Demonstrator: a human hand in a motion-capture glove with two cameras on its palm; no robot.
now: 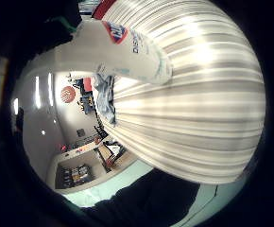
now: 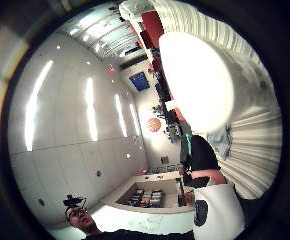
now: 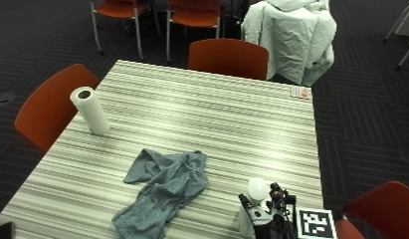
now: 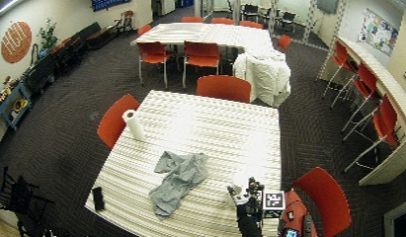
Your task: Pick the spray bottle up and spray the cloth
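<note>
Filling most of the outside view is a long striped grey-and-cream laminate table (image 3: 210,124), with red moulded chairs (image 3: 227,57) drawn up round it and a white jacket (image 3: 293,35) draped over one at the far end. On the tabletop, a crumpled grey-blue cloth (image 3: 165,191) lies spread toward the near edge, well apart from the upright white roll of paper towel (image 3: 90,110) standing near the left side. A small orange-and-white card (image 3: 299,92) lies at the far right corner.

At the near right edge, just beside the cloth but not touching it, stands the white plastic spray bottle (image 3: 255,199), with the black-gloved right hand (image 3: 273,219) against it. In the little finger side palm view the bottle's labelled white body (image 1: 123,52) lies close across the palm, the cloth (image 1: 106,97) visible past it on the table. The hand seems to be wrapped round the bottle, though the fingers themselves are too hidden to say for sure.
</note>
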